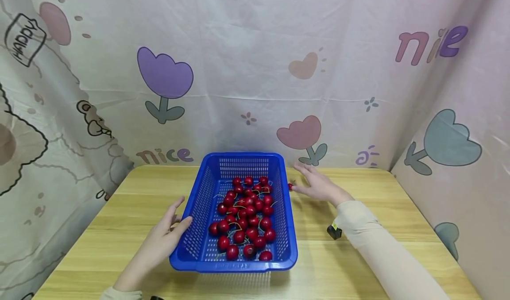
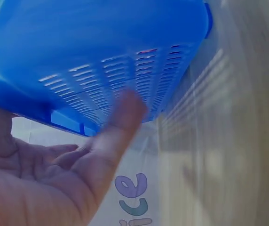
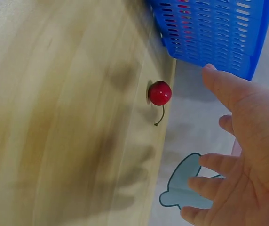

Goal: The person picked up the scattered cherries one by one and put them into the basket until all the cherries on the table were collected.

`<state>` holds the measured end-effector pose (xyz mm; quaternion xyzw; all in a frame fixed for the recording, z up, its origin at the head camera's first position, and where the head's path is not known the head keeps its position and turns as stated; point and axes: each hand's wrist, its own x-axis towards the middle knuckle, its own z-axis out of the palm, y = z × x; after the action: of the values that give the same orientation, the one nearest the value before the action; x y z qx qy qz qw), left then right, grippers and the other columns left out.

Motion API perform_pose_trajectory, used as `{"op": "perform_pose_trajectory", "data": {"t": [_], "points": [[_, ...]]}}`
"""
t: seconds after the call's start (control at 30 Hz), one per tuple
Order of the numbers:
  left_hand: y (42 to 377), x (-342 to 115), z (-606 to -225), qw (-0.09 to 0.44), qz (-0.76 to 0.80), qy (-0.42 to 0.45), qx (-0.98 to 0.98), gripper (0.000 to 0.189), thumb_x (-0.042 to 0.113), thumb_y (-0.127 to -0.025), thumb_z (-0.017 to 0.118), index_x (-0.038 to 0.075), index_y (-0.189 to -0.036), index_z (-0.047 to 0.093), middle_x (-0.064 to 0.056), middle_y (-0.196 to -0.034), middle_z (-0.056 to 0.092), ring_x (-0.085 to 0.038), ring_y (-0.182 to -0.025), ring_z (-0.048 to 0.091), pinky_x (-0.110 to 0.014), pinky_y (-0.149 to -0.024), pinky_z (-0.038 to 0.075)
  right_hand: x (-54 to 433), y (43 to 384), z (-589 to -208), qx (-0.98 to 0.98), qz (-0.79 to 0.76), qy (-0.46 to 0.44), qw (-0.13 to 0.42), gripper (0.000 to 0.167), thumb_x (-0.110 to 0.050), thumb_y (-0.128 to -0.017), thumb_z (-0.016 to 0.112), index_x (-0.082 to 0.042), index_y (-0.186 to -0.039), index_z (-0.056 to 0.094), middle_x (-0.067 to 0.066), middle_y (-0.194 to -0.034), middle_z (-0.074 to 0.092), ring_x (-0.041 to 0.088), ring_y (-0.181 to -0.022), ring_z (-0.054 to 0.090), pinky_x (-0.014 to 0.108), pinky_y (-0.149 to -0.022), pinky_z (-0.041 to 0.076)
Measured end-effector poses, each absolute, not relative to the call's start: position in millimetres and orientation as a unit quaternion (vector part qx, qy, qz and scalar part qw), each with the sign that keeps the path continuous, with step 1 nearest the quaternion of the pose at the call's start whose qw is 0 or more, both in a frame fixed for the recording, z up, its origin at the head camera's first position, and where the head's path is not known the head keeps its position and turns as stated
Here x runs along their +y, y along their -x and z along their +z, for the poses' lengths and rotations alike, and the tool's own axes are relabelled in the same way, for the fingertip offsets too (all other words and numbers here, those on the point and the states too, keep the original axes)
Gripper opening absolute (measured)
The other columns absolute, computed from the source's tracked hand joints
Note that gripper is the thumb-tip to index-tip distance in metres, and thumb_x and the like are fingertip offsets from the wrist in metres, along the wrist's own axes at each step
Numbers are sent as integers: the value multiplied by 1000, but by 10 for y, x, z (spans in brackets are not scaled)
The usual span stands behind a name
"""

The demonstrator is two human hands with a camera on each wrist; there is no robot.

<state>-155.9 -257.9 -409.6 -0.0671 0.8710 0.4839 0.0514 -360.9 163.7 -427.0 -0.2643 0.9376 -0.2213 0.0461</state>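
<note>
A blue plastic basket (image 1: 233,267) with slotted walls stands on the table, holding many red cherries (image 1: 250,210) with thin stems. At its left side is my left hand (image 1: 165,231), fingers spread and thumb close to the rim; the left wrist view shows the hand (image 2: 54,183) beside the slotted wall, gripping nothing, though contact with the rim cannot be told. Right of the basket, my right hand (image 1: 318,186) reaches out with parted fingers. One loose cherry (image 3: 160,93) with a curved stem lies on the wood, apart from that hand's fingers.
The light wooden table (image 1: 342,264) ends at a pale printed curtain (image 1: 239,70), which hangs behind it and at both sides. A small black device (image 1: 334,232) sits at the right wrist.
</note>
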Motion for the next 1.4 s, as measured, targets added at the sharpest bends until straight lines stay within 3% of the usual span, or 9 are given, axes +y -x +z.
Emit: {"op": "perform_pose_trajectory", "data": {"t": [0.17, 0.27, 0.37, 0.5, 0.63, 0.77, 0.9, 1.1, 1.4], "points": [[1604, -2557, -4027, 70, 464, 60, 881, 76, 46, -116, 44, 19, -174, 5, -31, -165, 41, -52, -137, 59, -65, -102, 59, 1630, 3593, -4296, 933, -228, 276, 45, 80, -38, -104, 70, -4, -167, 35, 32, -172, 27, 57, -158, 27, 76, -123, 31], [1660, -2547, -4014, 83, 484, 56, 870, 73, 46, -118, 35, 20, -174, -3, -31, -171, 30, -56, -146, 48, -73, -111, 49, 1627, 3592, -4317, 931, -231, 279, 50, 79, -37, -104, 70, -2, -166, 35, 32, -171, 29, 56, -158, 28, 75, -124, 30], [1700, -2548, -4037, 98, 515, 58, 849, 70, 43, -119, 29, 18, -174, -6, -33, -171, 26, -56, -146, 47, -70, -113, 49, 1622, 3592, -4336, 931, -232, 276, 60, 77, -36, -106, 68, -2, -166, 35, 32, -170, 32, 56, -156, 32, 74, -124, 32], [1709, -2551, -4096, 109, 557, 75, 820, 65, 41, -119, 27, 16, -174, 0, -35, -160, 40, -45, -128, 64, -54, -99, 60, 1616, 3605, -4369, 932, -235, 267, 75, 76, -37, -107, 67, -4, -166, 35, 32, -169, 35, 55, -155, 36, 73, -124, 34], [1708, -2545, -4123, 116, 567, 87, 810, 63, 43, -119, 27, 11, -172, 12, -32, -151, 52, -29, -112, 70, -42, -87, 62, 1614, 3617, -4399, 932, -234, 264, 79, 74, -36, -107, 67, -3, -165, 36, 33, -167, 37, 54, -154, 38, 71, -124, 35], [1720, -2552, -4137, 126, 542, 90, 826, 67, 45, -119, 24, 5, -172, 12, -31, -158, 48, -28, -120, 67, -45, -98, 60, 1598, 3630, -4439, 929, -239, 270, 84, 72, -35, -106, 68, -2, -164, 39, 31, -165, 42, 53, -153, 40, 70, -125, 35], [1729, -2558, -4160, 124, 543, 85, 826, 67, 44, -119, 23, 5, -172, 11, -31, -157, 48, -28, -120, 67, -47, -99, 60, 1557, 3667, -4494, 922, -239, 292, 83, 66, -29, -105, 69, 2, -158, 46, 28, -159, 52, 50, -148, 47, 67, -124, 38], [1717, -2556, -4158, 121, 552, 79, 821, 66, 43, -119, 24, 4, -172, 13, -31, -156, 50, -29, -120, 68, -48, -99, 61, 1455, 3705, -4544, 922, -207, 323, 46, 39, -12, -101, 72, 1, -137, 66, 23, -134, 70, 42, -126, 65, 59, -114, 52], [1721, -2558, -4177, 118, 552, 76, 822, 65, 42, -119, 23, 4, -171, 16, -30, -154, 52, -30, -123, 67, -52, -104, 59, 1367, 3712, -4588, 928, -196, 317, 11, 18, 4, -95, 74, 0, -113, 75, 15, -108, 75, 31, -104, 68, 50, -100, 60]]}}
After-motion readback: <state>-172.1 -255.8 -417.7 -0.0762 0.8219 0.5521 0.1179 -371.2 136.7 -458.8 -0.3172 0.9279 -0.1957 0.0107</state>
